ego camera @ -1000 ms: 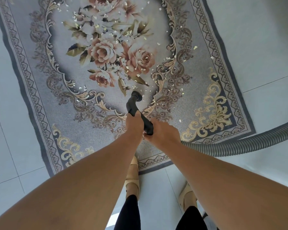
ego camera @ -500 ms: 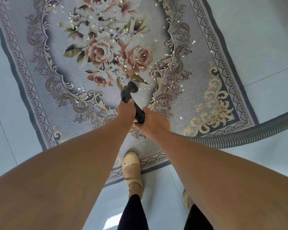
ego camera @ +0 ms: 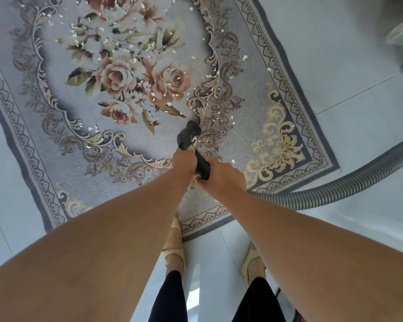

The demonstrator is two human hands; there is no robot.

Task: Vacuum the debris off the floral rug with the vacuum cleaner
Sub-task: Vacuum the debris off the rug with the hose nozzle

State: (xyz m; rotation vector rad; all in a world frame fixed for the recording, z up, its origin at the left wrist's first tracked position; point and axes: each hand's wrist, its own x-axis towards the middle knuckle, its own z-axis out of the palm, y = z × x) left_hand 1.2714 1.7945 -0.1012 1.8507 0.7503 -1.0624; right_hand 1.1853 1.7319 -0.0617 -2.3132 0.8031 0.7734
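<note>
The fingers of the left hand [ego camera: 183, 160] and the right hand [ego camera: 223, 175] were curled tight round the black vacuum wand [ego camera: 202, 166], left ahead of right. Just beyond them its nozzle [ego camera: 192, 129] met the floral rug [ego camera: 137, 145] among pale debris [ego camera: 209, 76]. The ribbed hose [ego camera: 335, 191] trailed off rightward.

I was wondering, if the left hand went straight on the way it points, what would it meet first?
Likely the floral rug: the left hand grips the vacuum nozzle, pointing forward and down, so the nozzle tip would reach the debris flakes just ahead first. Depth is unclear.
</note>
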